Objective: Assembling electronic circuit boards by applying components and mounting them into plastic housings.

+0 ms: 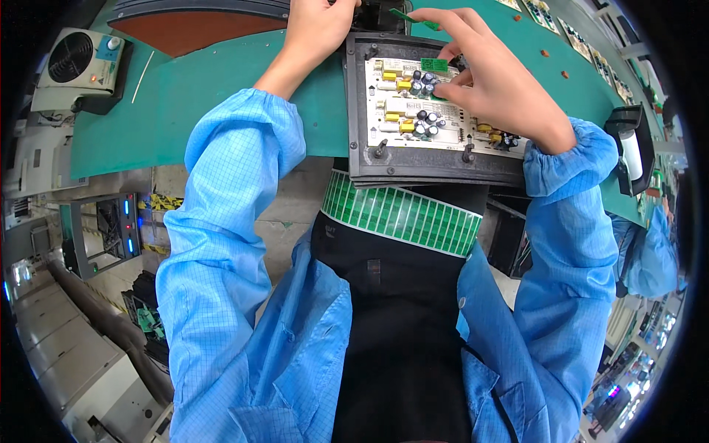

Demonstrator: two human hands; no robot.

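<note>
At the top edge my left hand (319, 26) has its fingers curled and partly cut off by the frame, by a dark thing I cannot make out. My right hand (498, 81) reaches over a white circuit board (377, 111) with black capacitors and yellow parts, seated in a black fixture (413, 168). Its fingers are apart. A thin green piece (415, 20) shows at the outstretched index fingertip; I cannot tell whether it sticks there. Below it, a small green label (434, 65) lies on the board beside the other fingers. The thumb is close to the capacitors.
A sheet of green labels (402, 218) lies across my lap, below the fixture. On the green bench (317, 125) stand a small fan unit (72, 59) at far left and a black holder with a white roll (630, 151) at right. More boards (580, 44) line the far right. A person in blue (650, 258) is at right.
</note>
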